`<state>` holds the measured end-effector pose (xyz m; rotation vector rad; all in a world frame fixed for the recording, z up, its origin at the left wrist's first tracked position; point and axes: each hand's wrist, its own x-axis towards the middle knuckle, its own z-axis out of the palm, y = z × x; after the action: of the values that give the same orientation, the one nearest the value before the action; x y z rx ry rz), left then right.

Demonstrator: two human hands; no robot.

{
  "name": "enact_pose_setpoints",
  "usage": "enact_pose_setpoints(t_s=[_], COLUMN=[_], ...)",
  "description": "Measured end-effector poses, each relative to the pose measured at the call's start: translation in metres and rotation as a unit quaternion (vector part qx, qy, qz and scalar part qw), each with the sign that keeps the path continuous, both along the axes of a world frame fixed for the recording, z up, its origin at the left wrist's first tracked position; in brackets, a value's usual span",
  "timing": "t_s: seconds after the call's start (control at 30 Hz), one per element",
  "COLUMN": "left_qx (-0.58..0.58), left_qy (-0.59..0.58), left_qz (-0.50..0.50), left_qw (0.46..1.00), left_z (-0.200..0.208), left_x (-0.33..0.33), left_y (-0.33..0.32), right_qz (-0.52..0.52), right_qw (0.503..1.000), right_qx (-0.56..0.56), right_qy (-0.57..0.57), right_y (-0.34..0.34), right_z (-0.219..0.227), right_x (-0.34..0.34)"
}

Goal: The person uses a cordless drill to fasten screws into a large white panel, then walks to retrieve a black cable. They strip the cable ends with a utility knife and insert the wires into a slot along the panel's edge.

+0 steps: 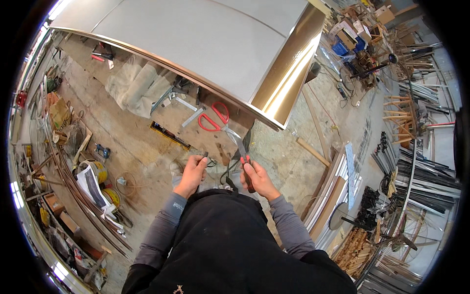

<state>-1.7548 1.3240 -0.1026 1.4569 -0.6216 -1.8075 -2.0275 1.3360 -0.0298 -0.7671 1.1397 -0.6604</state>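
My right hand [258, 179] is closed round the dark brown handle of a knife-like tool [241, 148], its metal blade pointing away from me. Just beyond it are red-handled scissors [214, 119], their blades meeting the tool's blade in view; whether they touch I cannot tell. My left hand [193, 172] is closed, thumb uppermost, with a small dark end [205, 155] showing at its fingers. What that belongs to is hidden. Between my hands a black strap [228, 172] hangs in front of my dark clothing.
A large grey panel with a shiny gold edge [289, 73] stands ahead. Below it lie a crumpled cloth [132, 85], a metal square [193, 116] and a yellow-black level [170, 135]. Long metal profiles [325, 206] lie at right, a blue drill [102, 151] at left.
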Motion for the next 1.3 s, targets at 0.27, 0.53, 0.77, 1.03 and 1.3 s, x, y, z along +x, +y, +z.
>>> enact_pose_setpoints(t_s=[0.27,0.53,0.77,1.03,1.3], left_qx=[-0.070,-0.003,-0.016,-0.050,-0.065], left_qy=[-0.068,-0.079,-0.147,-0.211,-0.194], left_qz=[-0.053,-0.123,-0.145,-0.152,-0.130], left_qw=[0.994,0.989,0.978,0.964,0.970], left_z=[-0.025,-0.033,-0.035,-0.047,-0.060], left_x=[-0.017,-0.032,-0.036,-0.039,-0.039], left_y=[0.013,0.011,0.001,0.001,0.004], right_qz=[0.052,0.096,0.139,0.141,0.180], right_qw=[0.990,0.902,0.789,0.750,0.727], right_qx=[-0.054,-0.281,-0.352,-0.388,-0.394], right_qy=[0.118,0.313,0.484,0.517,0.533], right_y=[0.016,0.036,0.033,0.030,0.030], right_z=[-0.024,-0.062,-0.070,-0.083,-0.085], right_x=[0.012,0.030,0.028,0.029,0.027])
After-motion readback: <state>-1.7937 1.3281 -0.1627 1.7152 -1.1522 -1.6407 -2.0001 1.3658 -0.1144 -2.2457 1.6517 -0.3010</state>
